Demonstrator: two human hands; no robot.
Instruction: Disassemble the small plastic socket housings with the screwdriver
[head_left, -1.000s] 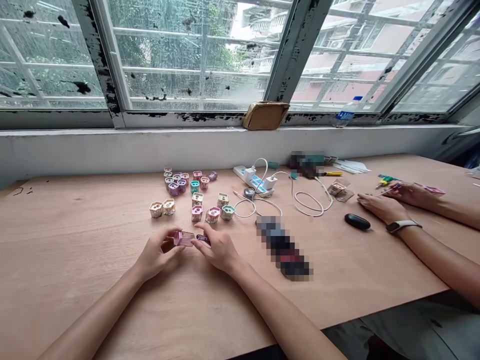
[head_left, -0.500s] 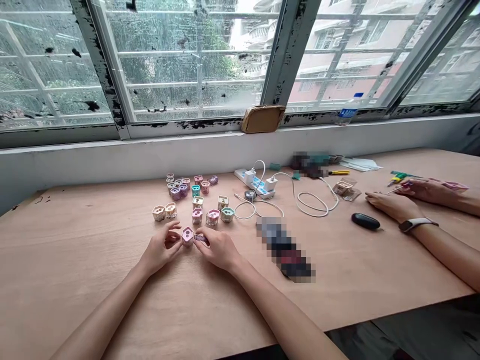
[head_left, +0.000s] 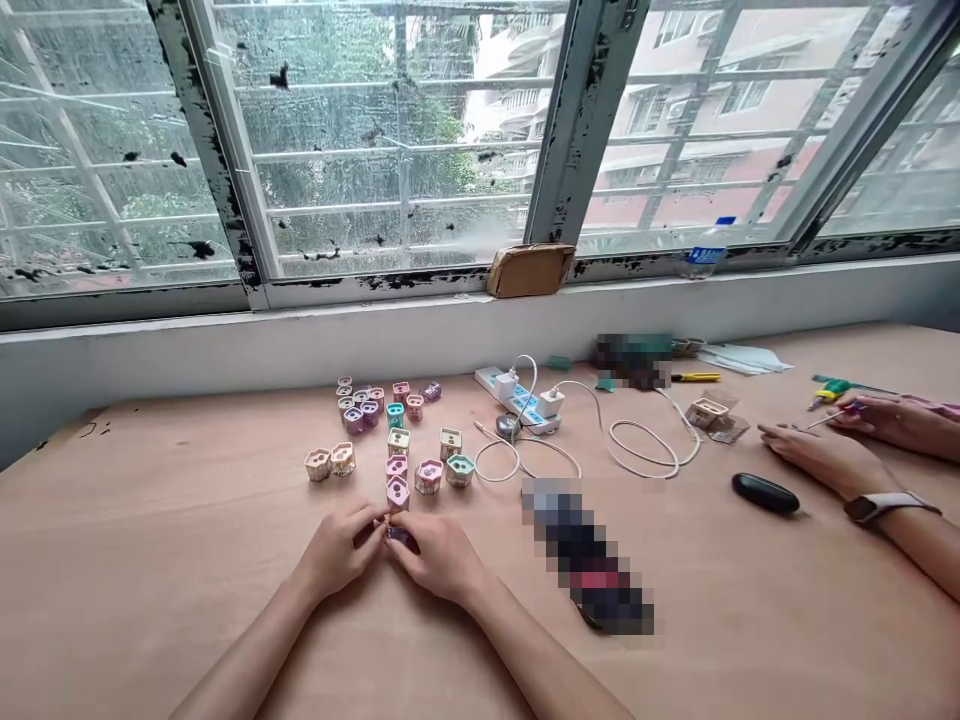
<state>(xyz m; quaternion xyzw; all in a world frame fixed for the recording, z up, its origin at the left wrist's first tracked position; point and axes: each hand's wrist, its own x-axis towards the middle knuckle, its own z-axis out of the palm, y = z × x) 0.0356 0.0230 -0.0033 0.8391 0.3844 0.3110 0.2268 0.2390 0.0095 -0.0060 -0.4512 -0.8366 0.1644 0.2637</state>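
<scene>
Close together at the table's middle are my left hand (head_left: 346, 548) and my right hand (head_left: 439, 555), their fingertips almost meeting. A small dark purple piece (head_left: 401, 538) is gripped in my right hand, mostly covered by its fingers. The fingers of my left hand are curled in a pinch; what lies between them is hidden. Just beyond the fingertips stands a pink house-shaped block (head_left: 397, 492) with holes in its face. Behind it is another pink block (head_left: 396, 466), with a larger pink block (head_left: 429, 476) and a green block (head_left: 460, 470) to the right.
Two beige blocks (head_left: 331, 461) stand left, and several purple blocks (head_left: 360, 414) farther back. A power strip (head_left: 517, 400) with white cables (head_left: 641, 455), a blurred object (head_left: 589, 560) and a black case (head_left: 765, 494) lie right. Another person's hands (head_left: 825, 455) hold a thin stick.
The pink block between my hands now stands farther from them, close in front of the other pink block. My hands have drawn together nearer to me. The view has tilted up slightly.
</scene>
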